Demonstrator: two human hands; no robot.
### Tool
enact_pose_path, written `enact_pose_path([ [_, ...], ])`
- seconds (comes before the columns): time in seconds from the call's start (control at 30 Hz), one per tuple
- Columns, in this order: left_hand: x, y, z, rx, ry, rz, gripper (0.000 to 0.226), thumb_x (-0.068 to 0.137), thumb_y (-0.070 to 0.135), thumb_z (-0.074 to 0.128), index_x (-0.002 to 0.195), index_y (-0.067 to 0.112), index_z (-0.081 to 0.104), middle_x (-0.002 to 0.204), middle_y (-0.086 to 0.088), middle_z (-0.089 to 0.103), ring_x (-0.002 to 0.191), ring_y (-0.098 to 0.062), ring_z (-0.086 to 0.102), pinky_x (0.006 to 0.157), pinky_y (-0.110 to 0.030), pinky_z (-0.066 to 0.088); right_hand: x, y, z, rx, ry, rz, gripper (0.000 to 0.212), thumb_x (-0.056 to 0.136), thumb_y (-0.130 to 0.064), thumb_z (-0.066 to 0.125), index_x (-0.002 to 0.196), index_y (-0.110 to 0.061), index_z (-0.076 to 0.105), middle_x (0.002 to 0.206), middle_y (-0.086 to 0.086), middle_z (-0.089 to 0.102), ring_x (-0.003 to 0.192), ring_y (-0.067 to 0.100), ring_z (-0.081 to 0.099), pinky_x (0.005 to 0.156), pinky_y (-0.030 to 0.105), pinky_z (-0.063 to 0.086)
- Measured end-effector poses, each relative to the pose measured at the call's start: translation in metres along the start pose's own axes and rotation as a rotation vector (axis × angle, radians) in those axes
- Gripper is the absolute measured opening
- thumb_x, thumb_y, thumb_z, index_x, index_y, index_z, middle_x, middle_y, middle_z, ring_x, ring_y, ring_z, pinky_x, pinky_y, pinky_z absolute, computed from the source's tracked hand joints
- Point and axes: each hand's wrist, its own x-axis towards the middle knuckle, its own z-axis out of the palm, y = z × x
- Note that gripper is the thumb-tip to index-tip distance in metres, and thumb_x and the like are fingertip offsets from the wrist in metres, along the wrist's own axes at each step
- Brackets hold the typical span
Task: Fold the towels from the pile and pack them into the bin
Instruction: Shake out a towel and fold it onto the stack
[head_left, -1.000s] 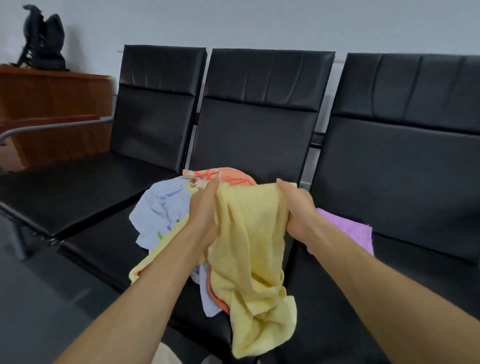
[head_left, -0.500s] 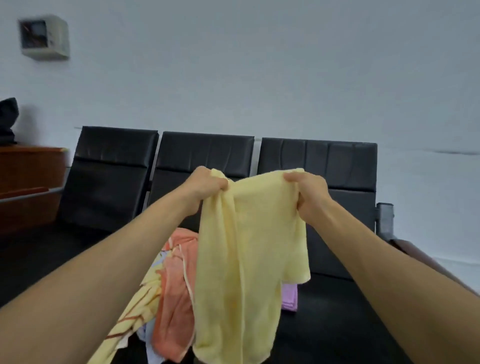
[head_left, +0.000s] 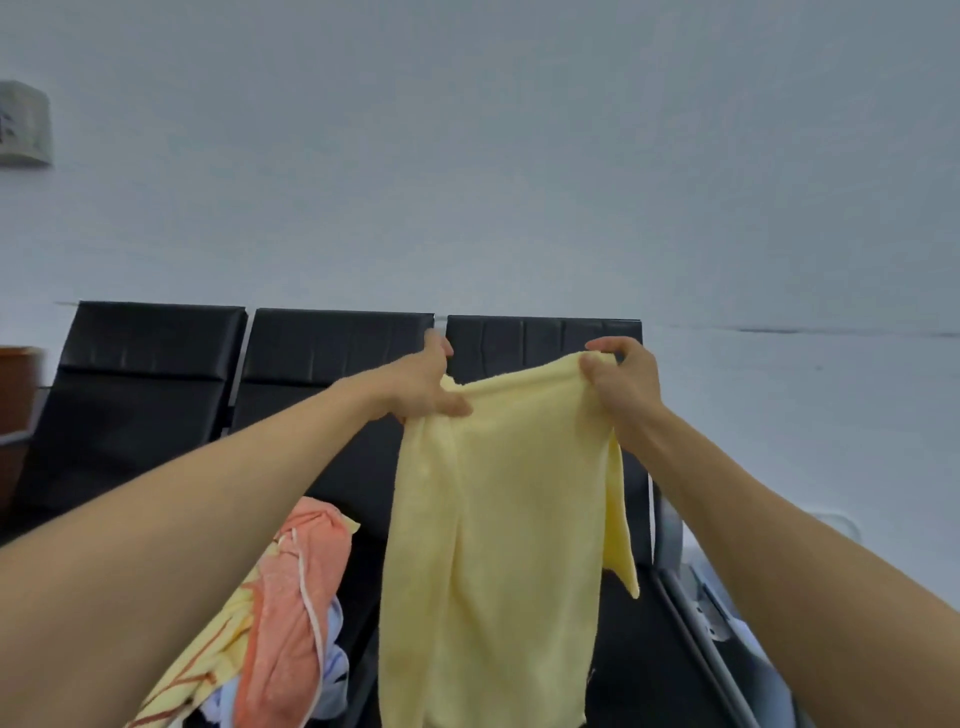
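A pale yellow towel hangs in the air in front of me, held by its top edge. My left hand pinches the towel's upper left part, thumb in front. My right hand grips the upper right corner with curled fingers. Part of the towel is doubled over along its left side and a corner hangs down at the right. The pile of towels lies on the middle seat below my left arm: an orange one on top, a yellow striped one and a light blue one under it. No bin is in view.
A row of three black padded seats stands against a pale wall. A metal armrest and frame ends the row at the right. A wooden cabinet edge shows at far left, and a small wall box above it.
Both hands have spread wider apart and the yellow towel now hangs more opened out. The view has tilted further up and shifted right.
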Motion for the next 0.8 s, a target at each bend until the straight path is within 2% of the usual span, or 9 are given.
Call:
enact_pose_path([
  [0.07,-0.007,0.005,-0.005,0.054,-0.061,0.032,0.036,0.093,0.033,0.062,0.120,0.016,0.048,0.108,0.001,0.055,0.089,-0.015,0.060,0.064,-0.028,0.054,0.000,0.000,-0.004,-0.051,0.020,-0.048,0.020,0.095,-0.013,0.053,0.113,-0.016,0.061,0.109,-0.005,0.052,0.099,0.013,0.049,0.081,0.028,0.039],
  [0.1,-0.011,0.005,-0.008,0.040,-0.078,0.038,0.026,0.095,0.033,0.058,0.112,0.014,0.056,0.105,0.000,0.059,0.090,-0.015,0.063,0.065,-0.028,0.056,-0.001,-0.001,-0.006,-0.066,0.024,-0.057,0.019,0.096,-0.015,0.052,0.113,-0.015,0.061,0.109,-0.005,0.052,0.099,0.013,0.049,0.081,0.028,0.039],
  [0.2,-0.014,0.001,-0.016,-0.062,-0.101,0.008,0.024,0.100,0.029,0.051,0.103,0.011,0.066,0.101,-0.002,0.065,0.091,-0.017,0.065,0.070,-0.031,0.058,-0.001,-0.005,-0.010,-0.123,0.026,-0.064,0.019,0.099,-0.018,0.048,0.114,-0.013,0.059,0.110,-0.004,0.054,0.100,0.014,0.049,0.080,0.027,0.037],
  [0.33,-0.019,-0.011,-0.024,-0.229,-0.044,-0.079,0.024,0.102,0.019,0.047,0.101,0.007,0.068,0.100,-0.010,0.069,0.091,-0.024,0.068,0.074,-0.037,0.058,-0.001,-0.009,-0.016,-0.164,0.048,-0.051,0.020,0.101,-0.018,0.044,0.115,-0.012,0.056,0.108,-0.004,0.051,0.097,0.014,0.046,0.078,0.026,0.034],
  [0.43,-0.017,-0.018,-0.027,-0.363,0.086,-0.154,0.029,0.103,0.017,0.041,0.111,0.001,0.064,0.096,-0.015,0.067,0.088,-0.028,0.068,0.071,-0.039,0.058,-0.001,-0.010,-0.023,-0.197,0.054,-0.052,0.018,0.100,-0.018,0.047,0.114,-0.012,0.056,0.107,-0.004,0.050,0.096,0.014,0.046,0.080,0.027,0.034],
  [0.57,-0.015,-0.021,-0.029,-0.461,0.274,-0.239,0.032,0.098,0.005,0.041,0.128,-0.004,0.050,0.093,-0.014,0.063,0.080,-0.025,0.063,0.059,-0.035,0.052,0.001,-0.008,-0.038,-0.231,0.064,-0.037,0.016,0.096,-0.021,0.056,0.109,-0.013,0.059,0.106,-0.005,0.046,0.098,0.013,0.043,0.082,0.028,0.035],
  [0.67,-0.011,-0.027,-0.033,-0.603,0.351,-0.313,0.031,0.095,-0.002,0.040,0.125,-0.003,0.051,0.093,-0.011,0.060,0.079,-0.024,0.059,0.062,-0.038,0.051,0.003,-0.006,-0.048,-0.295,0.005,-0.003,0.020,0.092,-0.025,0.063,0.107,-0.011,0.063,0.101,-0.004,0.047,0.097,0.016,0.045,0.081,0.029,0.038],
  [0.73,-0.007,-0.030,-0.033,-0.729,0.333,-0.335,0.030,0.100,0.008,0.043,0.127,-0.002,0.050,0.103,-0.010,0.060,0.090,-0.024,0.061,0.074,-0.041,0.053,0.004,-0.007,-0.051,-0.329,-0.065,0.036,0.023,0.092,-0.027,0.064,0.108,-0.010,0.066,0.099,-0.003,0.051,0.098,0.018,0.047,0.082,0.031,0.041],
  [0.8,-0.009,-0.028,-0.031,-0.753,0.263,-0.327,0.045,0.101,0.035,0.048,0.129,0.000,0.047,0.116,-0.010,0.058,0.102,-0.025,0.060,0.080,-0.038,0.051,0.005,-0.008,-0.051,-0.325,-0.138,0.060,0.027,0.091,-0.030,0.065,0.107,-0.009,0.069,0.106,0.000,0.058,0.102,0.020,0.051,0.085,0.032,0.044],
])
